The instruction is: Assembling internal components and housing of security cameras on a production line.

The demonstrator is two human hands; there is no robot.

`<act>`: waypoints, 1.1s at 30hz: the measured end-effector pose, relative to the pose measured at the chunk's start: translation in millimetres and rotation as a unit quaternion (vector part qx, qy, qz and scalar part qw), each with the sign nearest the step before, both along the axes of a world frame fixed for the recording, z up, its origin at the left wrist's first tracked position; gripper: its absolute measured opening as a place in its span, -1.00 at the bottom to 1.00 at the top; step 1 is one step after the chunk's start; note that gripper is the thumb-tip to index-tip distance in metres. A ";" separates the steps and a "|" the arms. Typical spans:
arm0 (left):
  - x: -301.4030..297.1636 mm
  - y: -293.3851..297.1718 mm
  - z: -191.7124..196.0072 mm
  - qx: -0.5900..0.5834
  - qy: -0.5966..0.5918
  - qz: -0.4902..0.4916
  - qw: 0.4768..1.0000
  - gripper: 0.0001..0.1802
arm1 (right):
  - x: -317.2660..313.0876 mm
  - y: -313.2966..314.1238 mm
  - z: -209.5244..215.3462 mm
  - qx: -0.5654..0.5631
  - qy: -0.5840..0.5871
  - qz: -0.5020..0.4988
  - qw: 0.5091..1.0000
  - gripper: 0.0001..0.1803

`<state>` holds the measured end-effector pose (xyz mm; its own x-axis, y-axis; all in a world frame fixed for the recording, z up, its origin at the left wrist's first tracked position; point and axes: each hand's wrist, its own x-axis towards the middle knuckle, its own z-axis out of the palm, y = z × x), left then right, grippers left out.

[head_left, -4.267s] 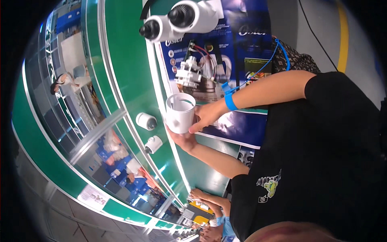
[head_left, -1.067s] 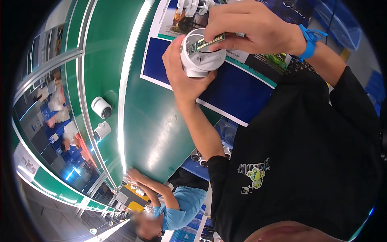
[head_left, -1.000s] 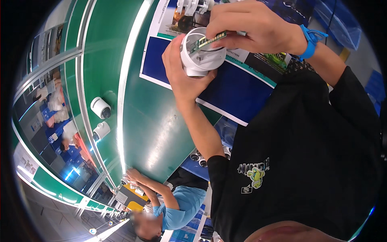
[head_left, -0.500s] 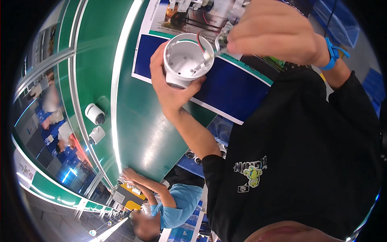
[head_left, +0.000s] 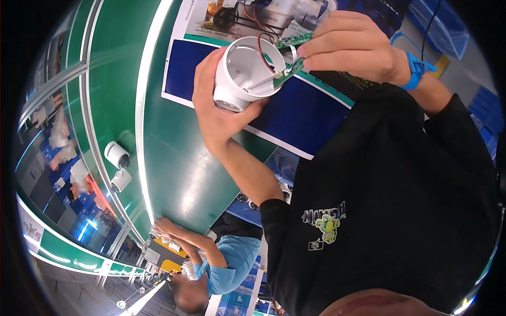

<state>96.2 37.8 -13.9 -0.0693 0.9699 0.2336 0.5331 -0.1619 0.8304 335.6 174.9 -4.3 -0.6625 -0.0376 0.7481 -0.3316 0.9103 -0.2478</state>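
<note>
the left hand [head_left: 219,113] is wrapped around a white round housing [head_left: 245,71], open mouth up, raised over the bench, while the right hand [head_left: 353,50] pinches a small green circuit board [head_left: 289,69] at its rim, red wires [head_left: 262,48] trailing inside. to seat it cleanly, i'd keep the board level and the wires tucked clear of the edge. underneath lies a green worktop [head_left: 179,168] with a blue mat [head_left: 305,118]; another person in blue [head_left: 226,260] works nearby.

White housing [head_left: 245,71], green circuit board [head_left: 290,68], blue wristband [head_left: 416,71], green bench [head_left: 179,158].
</note>
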 end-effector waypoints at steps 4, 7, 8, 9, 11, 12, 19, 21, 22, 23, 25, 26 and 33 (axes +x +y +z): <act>-0.4 -0.4 0.7 -0.003 -0.005 -0.003 1.000 -0.09 | 3.0 -2.3 -16.7 -0.053 -0.011 -0.005 0.999 -0.80; -0.6 -0.3 0.8 -0.004 0.003 0.001 1.000 -0.09 | 5.6 -2.3 -17.0 -0.083 -0.028 0.003 0.996 -0.79; -1.9 -1.2 0.3 -0.005 -0.001 0.002 1.000 -0.09 | 6.2 -2.2 -15.4 -0.088 -0.039 0.013 0.995 -0.78; -2.6 -2.2 0.1 -0.007 -0.005 0.003 1.000 -0.09 | 6.6 -2.2 -13.5 -0.089 -0.039 0.013 0.995 -0.78; -2.3 -1.9 0.0 -0.008 -0.004 0.001 1.000 -0.09 | 7.3 -1.3 -10.1 -0.064 -0.042 0.020 0.997 -0.77; -2.3 -2.0 0.3 -0.009 -0.003 0.000 1.000 -0.09 | 7.2 -1.1 -9.3 -0.064 -0.042 0.020 0.997 -0.77; -0.2 -0.5 2.2 -0.010 0.001 0.000 1.000 -0.09 | 5.9 0.2 -10.4 -0.017 -0.026 0.001 1.000 -0.77; -0.9 -2.0 3.8 -0.008 0.014 0.001 1.000 -0.09 | 4.8 -1.3 -12.6 -0.026 -0.028 -0.001 0.999 -0.76; 0.2 -0.4 4.3 -0.007 0.013 0.000 1.000 -0.09 | 6.7 -1.5 -13.5 -0.037 -0.030 -0.004 0.999 -0.76; 1.3 1.2 5.0 -0.004 0.019 -0.002 1.000 -0.09 | 8.3 -1.5 -13.6 -0.047 -0.032 -0.007 0.998 -0.76; 1.9 2.1 5.4 -0.001 0.025 -0.003 1.000 -0.09 | 9.6 -1.7 -13.0 -0.054 -0.040 -0.008 0.998 -0.76; 1.5 1.6 5.5 -0.001 0.032 -0.003 0.999 -0.09 | 9.4 -2.1 -12.9 -0.063 -0.047 -0.007 0.997 -0.76; 0.2 0.8 4.9 0.001 0.040 -0.005 0.999 -0.09 | 6.6 2.6 -4.8 -0.075 -0.060 0.025 0.995 -0.77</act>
